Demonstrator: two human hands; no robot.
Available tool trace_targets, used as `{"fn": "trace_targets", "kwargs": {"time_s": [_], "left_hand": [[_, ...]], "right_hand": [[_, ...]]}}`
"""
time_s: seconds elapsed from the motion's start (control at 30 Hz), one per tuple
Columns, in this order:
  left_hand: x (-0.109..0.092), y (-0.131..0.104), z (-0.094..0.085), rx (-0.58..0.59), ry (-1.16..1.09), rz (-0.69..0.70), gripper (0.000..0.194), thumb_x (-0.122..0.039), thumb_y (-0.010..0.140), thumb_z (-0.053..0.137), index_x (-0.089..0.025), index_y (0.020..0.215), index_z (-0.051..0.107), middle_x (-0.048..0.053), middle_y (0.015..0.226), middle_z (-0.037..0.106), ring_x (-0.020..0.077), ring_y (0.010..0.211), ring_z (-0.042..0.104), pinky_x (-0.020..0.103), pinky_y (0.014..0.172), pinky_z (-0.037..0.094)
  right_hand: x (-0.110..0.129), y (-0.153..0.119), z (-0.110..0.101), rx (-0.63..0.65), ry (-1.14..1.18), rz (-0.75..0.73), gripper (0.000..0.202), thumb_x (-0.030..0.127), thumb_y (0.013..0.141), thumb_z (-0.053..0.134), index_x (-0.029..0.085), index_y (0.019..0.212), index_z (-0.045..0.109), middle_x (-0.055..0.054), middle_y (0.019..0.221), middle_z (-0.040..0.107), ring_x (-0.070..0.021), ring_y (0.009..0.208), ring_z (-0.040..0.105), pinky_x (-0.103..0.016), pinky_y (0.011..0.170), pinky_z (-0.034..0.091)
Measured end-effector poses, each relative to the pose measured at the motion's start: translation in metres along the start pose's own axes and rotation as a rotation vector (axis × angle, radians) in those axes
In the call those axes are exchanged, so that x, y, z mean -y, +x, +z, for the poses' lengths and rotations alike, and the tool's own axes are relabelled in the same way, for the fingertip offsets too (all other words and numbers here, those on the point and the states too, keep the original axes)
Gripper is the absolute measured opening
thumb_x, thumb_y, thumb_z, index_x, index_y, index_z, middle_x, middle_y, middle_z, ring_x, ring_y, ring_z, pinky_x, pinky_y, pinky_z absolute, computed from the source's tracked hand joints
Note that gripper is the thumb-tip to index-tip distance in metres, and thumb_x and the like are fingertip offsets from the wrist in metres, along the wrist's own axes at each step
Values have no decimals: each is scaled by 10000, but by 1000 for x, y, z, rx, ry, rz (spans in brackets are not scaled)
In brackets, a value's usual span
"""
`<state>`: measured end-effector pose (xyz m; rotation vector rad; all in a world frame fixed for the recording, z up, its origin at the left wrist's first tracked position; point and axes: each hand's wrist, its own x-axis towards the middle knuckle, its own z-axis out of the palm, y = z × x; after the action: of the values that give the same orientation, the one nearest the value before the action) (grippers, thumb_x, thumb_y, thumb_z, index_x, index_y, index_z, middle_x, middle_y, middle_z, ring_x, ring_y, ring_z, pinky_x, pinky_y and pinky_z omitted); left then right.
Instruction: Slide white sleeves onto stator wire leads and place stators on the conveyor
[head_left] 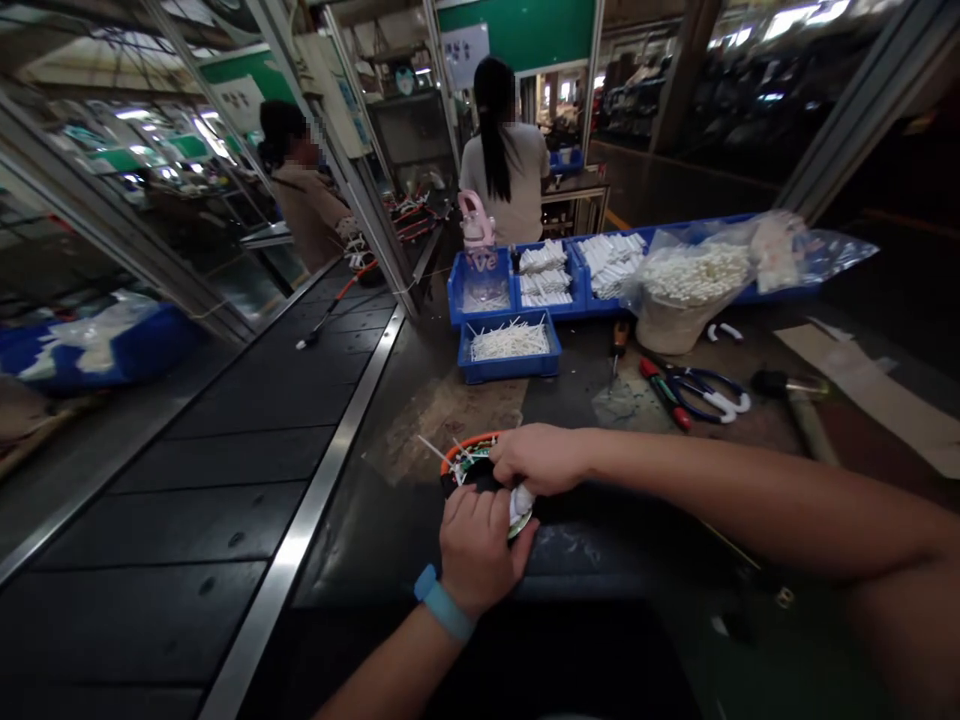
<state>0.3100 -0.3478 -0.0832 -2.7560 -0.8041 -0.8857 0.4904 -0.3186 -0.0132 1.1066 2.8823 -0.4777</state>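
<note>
A round part with an orange rim (471,443), green pieces and a dark middle lies on the dark workbench. White zip ties (435,449) stick out from its upper left. My left hand (480,540), with a blue wristband, is wrapped round the part's near side. At its upper right is my right hand (541,458), fingers bent and pressed together; what they pinch is hidden. A white wrapped piece (520,502) shows between the two hands.
Blue bins of white ties (508,345) and white tubes (545,274) stand behind. To the right are a bag-lined tub (679,300), red-handled pliers (664,394), scissors (709,393) and a hammer (806,410). A conveyor (225,470) runs left. Two people are beyond.
</note>
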Motion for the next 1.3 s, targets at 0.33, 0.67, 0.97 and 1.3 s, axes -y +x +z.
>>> {"fn": "trace_targets", "kwargs": {"time_s": [0.33,0.67,0.97,1.3], "left_hand": [[6,4,-1,-22,-5,81,232,-299,800,574,-146,968,530,46,690,577,204,662,522,399,790,424],[11,5,5,-82,72,127,252,-334,786,592,-141,935,529,31,620,546,203,607,498,365,679,414],[9,5,2,-39,73,110,265,-353,811,551,-136,964,540,44,660,551,203,632,499,368,695,415],[1,4,-10,103,10,48,301,-314,834,448,-129,1054,538,78,780,568,234,755,507,421,795,421]], "right_hand": [[0,-19,9,-179,125,-53,108,203,760,624,147,851,638,-48,854,596,-168,850,537,-256,759,416],[-134,-188,-27,-1403,-156,1196,343,130,722,481,147,1051,579,-88,933,601,-205,823,563,-349,775,448],[-158,-218,-37,-1470,-247,1110,219,154,719,549,142,882,693,-114,983,593,-161,756,547,-285,709,440],[-33,-169,-18,-1423,-53,719,175,240,808,542,207,978,568,-56,907,662,-182,813,642,-318,749,500]]}}
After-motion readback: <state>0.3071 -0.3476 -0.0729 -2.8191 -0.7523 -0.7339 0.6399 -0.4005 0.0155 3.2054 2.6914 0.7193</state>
